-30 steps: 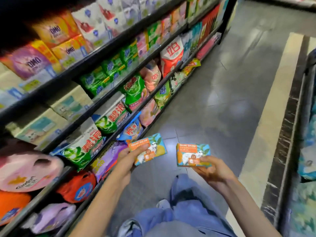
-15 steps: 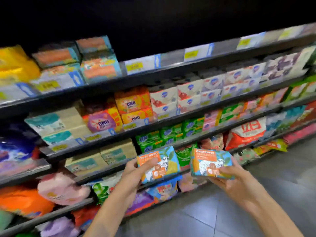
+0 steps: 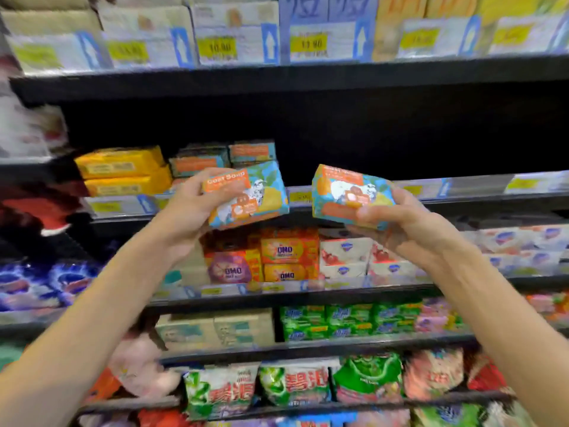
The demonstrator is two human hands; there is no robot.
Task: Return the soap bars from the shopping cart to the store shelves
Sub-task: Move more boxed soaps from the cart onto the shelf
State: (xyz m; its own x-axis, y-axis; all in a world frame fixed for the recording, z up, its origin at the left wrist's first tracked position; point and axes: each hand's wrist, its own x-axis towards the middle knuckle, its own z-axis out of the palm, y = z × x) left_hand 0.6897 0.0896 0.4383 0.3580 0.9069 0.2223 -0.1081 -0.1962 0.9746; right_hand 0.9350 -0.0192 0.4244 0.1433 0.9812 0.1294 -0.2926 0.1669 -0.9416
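Two soap bars are up at shelf height, one in each hand, so let's sweep across. Far left on the middle shelf (image 3: 477, 189), a pair of yellow boxes (image 3: 123, 172) sits stacked. Just beside them is a small stack of teal-and-orange boxes (image 3: 226, 157) in the same colours as the bars being held. Now the left hand (image 3: 187, 211): its fingers (image 3: 215, 192) are wrapped around the left soap bar (image 3: 249, 195), thumb laid across the orange "Goat Soap" label. The box is tilted with its right end raised, held in the air in front of that matching stack. It overlaps the stack in view, and whether it touches I cannot tell. Directly beneath it, one shelf down, are the orange OMO boxes (image 3: 289, 251). There's a clear gap, and then the right soap bar (image 3: 348, 195), apart from the first and tilted the opposite way with its left end raised, against the dark back of the shelf bay. Below it stand white soap boxes (image 3: 345, 254), with green packs (image 3: 338, 322) a shelf lower. Finally the right hand (image 3: 412, 229) grasps that bar from underneath and from the right, thumb pressed on the lower front edge and the other fingers curled below.
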